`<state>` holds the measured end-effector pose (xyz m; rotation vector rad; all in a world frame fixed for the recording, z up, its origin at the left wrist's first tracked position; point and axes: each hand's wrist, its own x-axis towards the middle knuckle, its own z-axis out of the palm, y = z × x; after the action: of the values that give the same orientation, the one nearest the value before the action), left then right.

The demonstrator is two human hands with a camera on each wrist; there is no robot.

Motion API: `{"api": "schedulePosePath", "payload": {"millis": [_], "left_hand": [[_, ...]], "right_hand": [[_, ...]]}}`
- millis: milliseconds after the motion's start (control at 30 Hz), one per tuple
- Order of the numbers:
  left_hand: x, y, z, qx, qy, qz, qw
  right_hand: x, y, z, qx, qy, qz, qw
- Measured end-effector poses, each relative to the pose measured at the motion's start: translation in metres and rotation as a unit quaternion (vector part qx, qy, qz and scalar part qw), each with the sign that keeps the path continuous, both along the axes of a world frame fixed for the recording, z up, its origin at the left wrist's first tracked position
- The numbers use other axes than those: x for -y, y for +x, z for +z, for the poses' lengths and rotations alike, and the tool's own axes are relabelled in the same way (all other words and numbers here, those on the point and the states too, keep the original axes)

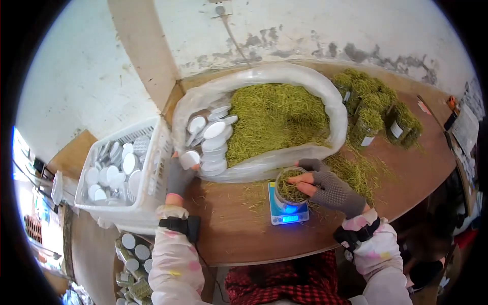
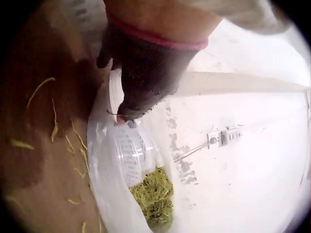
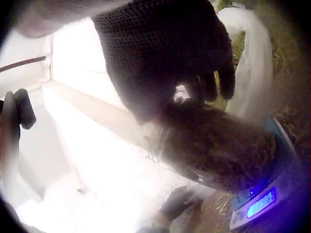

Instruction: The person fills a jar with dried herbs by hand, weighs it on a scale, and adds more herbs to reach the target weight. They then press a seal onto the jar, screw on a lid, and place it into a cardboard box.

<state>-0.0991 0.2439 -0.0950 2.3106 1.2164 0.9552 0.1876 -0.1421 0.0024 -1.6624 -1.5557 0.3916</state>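
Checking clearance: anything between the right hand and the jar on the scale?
Nothing visible: the right hand is at the open mouth of the jar, over the green stems inside; the jar sits on the scale.

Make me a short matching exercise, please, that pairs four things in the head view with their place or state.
1. Scale
2. Basket
3. Left hand
4. Cluster of jars

A. Pinching a white lid
B. Right of the plastic bag
C. Underneath a lone jar
D. Left of the bag, holding many discs

Pairs: 1-C, 2-D, 3-A, 4-B
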Motion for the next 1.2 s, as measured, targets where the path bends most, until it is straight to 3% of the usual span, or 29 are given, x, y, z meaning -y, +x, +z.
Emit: {"api": "schedulePosePath", "payload": {"millis": [67, 233, 300, 333, 400, 433, 500, 533, 600, 633, 700, 733, 800, 867, 933, 967, 1000, 1067, 1200], "left_hand": [[-0.011, -0.009, -0.008, -0.098, 0.036, -0.016, 0.994], [0.031, -0.012, 0.037, -0.028, -0.009, -0.025, 0.999], [0.072, -0.005, 0.062, -0.047, 0.192, -0.104, 0.975], [0.096, 0.002, 0.077, -0.051, 0.191, -0.109, 0.974], [0.146, 0.016, 0.105, -0.128, 0.219, -0.249, 0.935], [0.164, 0.024, 0.114, -0.128, 0.218, -0.25, 0.935], [0.186, 0.042, 0.128, -0.103, 0.162, -0.355, 0.915], [0.189, 0.049, 0.13, -0.104, 0.164, -0.357, 0.914], [0.194, 0.061, 0.134, 0.024, 0.067, -0.429, 0.901], [0.197, 0.067, 0.132, 0.021, 0.07, -0.434, 0.898], [0.199, 0.084, 0.123, 0.119, -0.097, -0.442, 0.884], [0.205, 0.092, 0.117, 0.116, -0.093, -0.444, 0.884], [0.222, 0.11, 0.103, 0.216, -0.303, -0.419, 0.828], [0.24, 0.123, 0.099, 0.232, -0.281, -0.443, 0.819], [0.26, 0.124, 0.096, 0.228, -0.263, -0.437, 0.83], [0.257, 0.127, 0.084, 0.174, -0.069, -0.42, 0.888], [0.261, 0.129, 0.084, 0.167, -0.07, -0.424, 0.888], [0.271, 0.132, 0.084, 0.192, -0.024, -0.406, 0.893], [0.271, 0.134, 0.084, 0.14, 0.068, -0.384, 0.91]], "right_hand": [[-0.002, 0.001, -0.004, -0.003, 0.015, 0.01, 1.0], [-0.002, 0.004, -0.009, 0.008, 0.029, 0.004, 1.0], [-0.002, 0.002, -0.012, 0.003, 0.032, -0.003, 0.999], [-0.003, 0.002, -0.012, 0.002, 0.033, -0.002, 0.999], [-0.001, 0.001, -0.01, 0.002, 0.032, 0.0, 0.999], [-0.001, 0.0, -0.009, 0.001, 0.028, -0.003, 1.0], [0.0, -0.001, -0.009, 0.0, 0.025, -0.007, 1.0], [0.0, 0.0, -0.01, 0.0, 0.027, -0.008, 1.0], [0.001, 0.0, -0.013, -0.002, 0.033, -0.015, 0.999], [0.0, 0.0, -0.015, 0.0, 0.035, -0.011, 0.999], [-0.002, 0.002, -0.018, 0.002, 0.045, -0.01, 0.999], [-0.003, 0.001, -0.02, -0.013, 0.042, -0.011, 0.999], [-0.007, 0.004, -0.027, -0.027, 0.044, -0.014, 0.999], [-0.009, 0.01, -0.039, -0.038, 0.094, 0.022, 0.995], [-0.004, 0.006, -0.044, -0.07, 0.118, 0.002, 0.991], [-0.002, 0.004, -0.048, -0.101, 0.138, -0.013, 0.985], [0.0, 0.003, -0.051, -0.106, 0.14, -0.017, 0.984], [0.001, 0.0, -0.058, -0.015, 0.219, -0.076, 0.973], [0.015, -0.022, -0.039, -0.061, 0.191, -0.173, 0.964]]}}
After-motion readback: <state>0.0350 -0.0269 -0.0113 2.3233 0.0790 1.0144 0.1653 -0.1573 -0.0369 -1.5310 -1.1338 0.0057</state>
